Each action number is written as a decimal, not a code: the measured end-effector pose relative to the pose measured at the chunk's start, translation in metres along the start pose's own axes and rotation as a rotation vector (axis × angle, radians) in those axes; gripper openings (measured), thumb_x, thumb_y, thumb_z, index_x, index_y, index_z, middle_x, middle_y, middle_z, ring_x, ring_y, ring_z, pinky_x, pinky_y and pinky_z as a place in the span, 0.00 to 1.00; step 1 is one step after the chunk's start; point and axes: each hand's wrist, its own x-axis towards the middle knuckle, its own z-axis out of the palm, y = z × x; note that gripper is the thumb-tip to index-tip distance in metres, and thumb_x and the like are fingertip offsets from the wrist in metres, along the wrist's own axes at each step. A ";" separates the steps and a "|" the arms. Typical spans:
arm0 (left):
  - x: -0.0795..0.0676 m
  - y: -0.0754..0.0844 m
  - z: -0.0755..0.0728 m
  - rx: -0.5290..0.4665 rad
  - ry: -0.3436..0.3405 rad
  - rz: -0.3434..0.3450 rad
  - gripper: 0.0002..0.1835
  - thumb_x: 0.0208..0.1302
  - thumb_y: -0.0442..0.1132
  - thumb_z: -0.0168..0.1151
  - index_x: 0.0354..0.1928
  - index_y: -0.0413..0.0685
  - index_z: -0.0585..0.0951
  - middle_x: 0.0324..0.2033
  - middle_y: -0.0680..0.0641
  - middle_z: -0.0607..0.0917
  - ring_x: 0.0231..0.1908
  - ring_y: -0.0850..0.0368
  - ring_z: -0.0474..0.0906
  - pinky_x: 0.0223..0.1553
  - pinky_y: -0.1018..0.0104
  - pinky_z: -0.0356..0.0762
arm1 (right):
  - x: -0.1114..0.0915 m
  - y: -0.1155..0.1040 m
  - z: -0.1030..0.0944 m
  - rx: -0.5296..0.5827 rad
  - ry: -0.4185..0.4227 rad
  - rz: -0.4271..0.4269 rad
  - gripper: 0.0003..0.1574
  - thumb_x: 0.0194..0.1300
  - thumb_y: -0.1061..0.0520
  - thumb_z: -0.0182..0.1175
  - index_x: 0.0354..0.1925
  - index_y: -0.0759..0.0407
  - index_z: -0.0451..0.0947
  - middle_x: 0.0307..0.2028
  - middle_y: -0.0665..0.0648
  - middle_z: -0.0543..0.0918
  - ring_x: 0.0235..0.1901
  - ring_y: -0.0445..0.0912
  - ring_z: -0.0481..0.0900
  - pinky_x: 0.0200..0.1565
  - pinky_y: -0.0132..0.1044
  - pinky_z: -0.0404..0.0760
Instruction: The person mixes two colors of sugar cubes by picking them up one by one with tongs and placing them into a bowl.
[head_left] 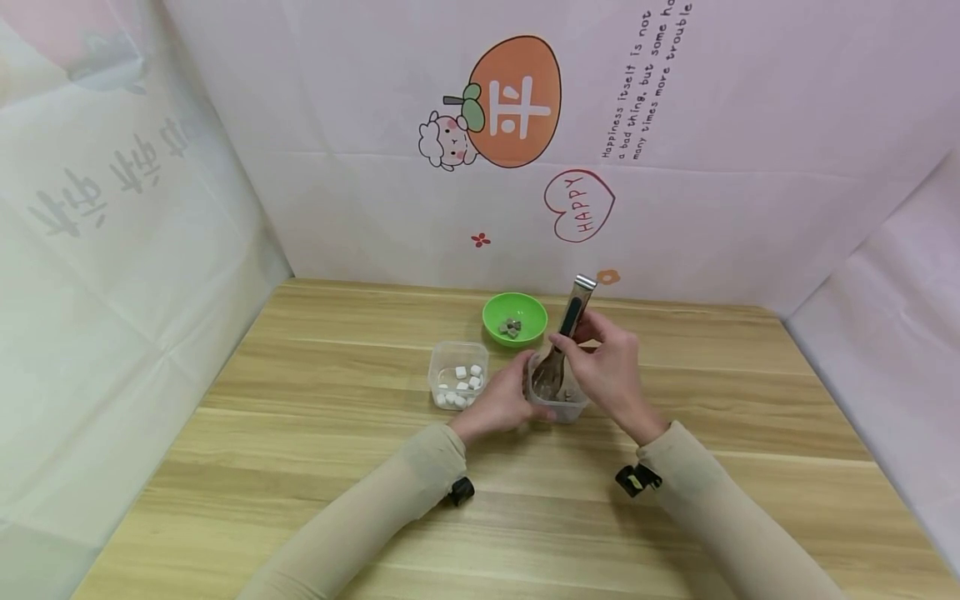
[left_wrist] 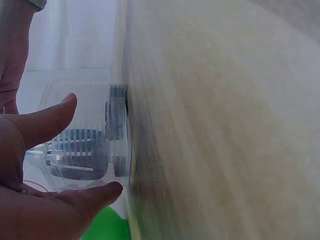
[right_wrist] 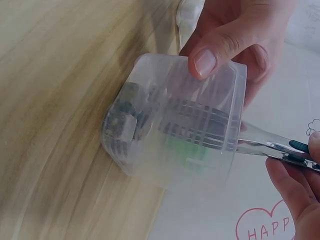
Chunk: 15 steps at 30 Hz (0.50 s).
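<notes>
My left hand (head_left: 504,400) grips a clear plastic container (head_left: 568,412) from its left side, with the thumb at the near wall. Metal tongs (head_left: 573,315) with dark grip pads are held by my right hand (head_left: 613,373), pinched between thumb and fingers. Their slotted heads (right_wrist: 192,122) reach down inside the container. Grey-brown cubes (right_wrist: 122,127) lie at its bottom, close by the tong heads. Just behind stands a green bowl (head_left: 531,313) with several similar grey-brown cubes (head_left: 511,327) in it.
Left of my left hand, a second clear container (head_left: 442,360) holds several white cubes (head_left: 461,401). The wooden table (head_left: 315,400) meets a printed cloth backdrop (head_left: 360,217) behind the bowl, and cloth also hangs along both sides.
</notes>
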 end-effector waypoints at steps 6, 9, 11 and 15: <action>0.001 -0.002 0.000 0.011 0.001 0.003 0.57 0.50 0.36 0.86 0.79 0.41 0.61 0.67 0.40 0.78 0.66 0.46 0.75 0.72 0.53 0.69 | 0.002 0.002 -0.003 -0.017 0.024 0.014 0.11 0.61 0.68 0.76 0.40 0.67 0.84 0.29 0.58 0.87 0.29 0.49 0.85 0.34 0.24 0.86; 0.003 -0.003 0.001 0.015 0.000 0.003 0.58 0.50 0.37 0.86 0.79 0.40 0.60 0.68 0.40 0.77 0.67 0.46 0.74 0.73 0.53 0.68 | 0.003 0.002 -0.006 -0.022 0.033 0.027 0.12 0.60 0.68 0.77 0.40 0.67 0.83 0.30 0.58 0.88 0.29 0.47 0.85 0.34 0.25 0.86; 0.003 -0.003 0.001 0.021 -0.001 0.002 0.58 0.50 0.38 0.86 0.80 0.40 0.60 0.68 0.40 0.77 0.68 0.46 0.74 0.73 0.53 0.68 | 0.003 0.001 -0.009 -0.018 0.031 0.038 0.13 0.60 0.69 0.77 0.41 0.67 0.83 0.30 0.57 0.88 0.29 0.46 0.85 0.35 0.26 0.87; 0.002 -0.002 0.000 0.024 0.002 -0.001 0.58 0.50 0.38 0.86 0.80 0.40 0.60 0.69 0.40 0.76 0.68 0.45 0.73 0.73 0.52 0.68 | 0.002 -0.001 -0.013 -0.015 0.008 0.048 0.14 0.59 0.68 0.78 0.41 0.66 0.84 0.30 0.56 0.88 0.30 0.45 0.86 0.35 0.28 0.88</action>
